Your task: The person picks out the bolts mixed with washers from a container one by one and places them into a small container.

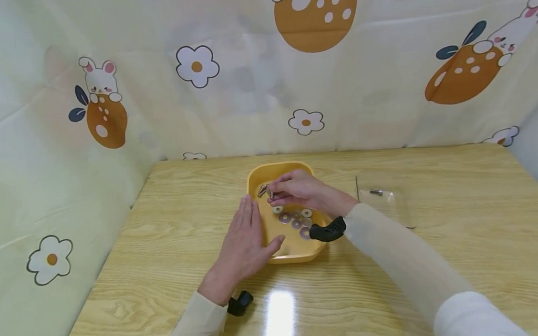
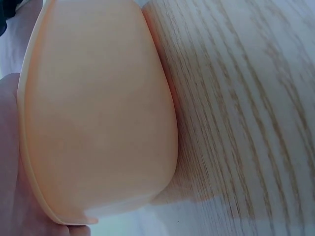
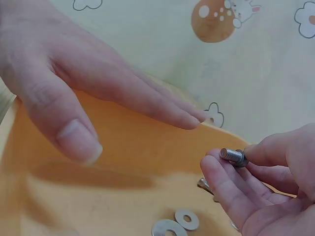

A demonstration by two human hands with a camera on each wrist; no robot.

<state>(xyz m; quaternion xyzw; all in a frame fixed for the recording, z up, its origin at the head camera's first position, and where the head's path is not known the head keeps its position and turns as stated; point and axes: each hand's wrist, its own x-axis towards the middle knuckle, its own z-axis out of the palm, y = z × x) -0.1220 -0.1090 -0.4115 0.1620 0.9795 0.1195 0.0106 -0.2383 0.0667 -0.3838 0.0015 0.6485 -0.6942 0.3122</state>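
From my distant place, I see the yellow tray at the centre of the frame, on the wooden table. The right hand pinches a metal bolt above the tray's upper part, thumb against fingers, with the threaded end free. The left hand is flat, its fingers straight along the tray's left rim, its thumb spread out over the lower part. Near the pinch lie other bolts, and lower in the tray, washers. At the right of the frame, a single bolt lies on a clear plastic piece. To do this handling well, I would grip near the head, lift without brushing the washers, and press the rim only lightly, so the tray neither slides nor tips.
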